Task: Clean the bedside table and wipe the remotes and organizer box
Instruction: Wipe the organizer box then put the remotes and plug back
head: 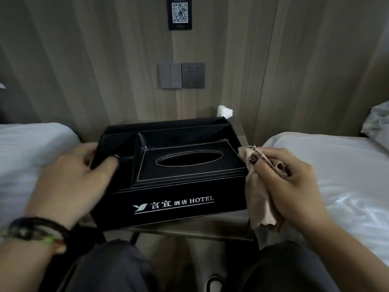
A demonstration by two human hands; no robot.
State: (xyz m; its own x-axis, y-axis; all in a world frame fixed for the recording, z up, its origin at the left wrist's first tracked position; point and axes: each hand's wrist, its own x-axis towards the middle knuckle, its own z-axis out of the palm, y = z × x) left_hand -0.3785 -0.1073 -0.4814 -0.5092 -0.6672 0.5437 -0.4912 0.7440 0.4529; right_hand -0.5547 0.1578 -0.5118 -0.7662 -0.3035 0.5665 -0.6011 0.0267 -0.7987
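Gripped at its left wall by the left hand [71,175], thumb hooked over the rim into a side compartment, fingers spread along the outside: a black organizer box [170,175]. Clenched in the right hand [288,186], just beside the box's right wall: a crumpled tan cloth [261,199], soft and creased, hanging below the fist.

Sat on a small grey bedside table [189,228], between two white-sheeted beds and close to a wood-grain panelled wall [84,60]. Looked like smooth black faux leather, edged with pale stitching. Rectangular, divided into open compartments along the back and left, all dark inside. Fitted at the front right with a raised tissue cover cut by an oval slot. Printed on the front face in silver: a winged logo, Chinese characters and the word HOTEL.

Mounted on the wall behind: a grey switch and socket plate [182,75]. Worn on the left wrist: dark beaded bracelets [40,230], somewhat blurred.
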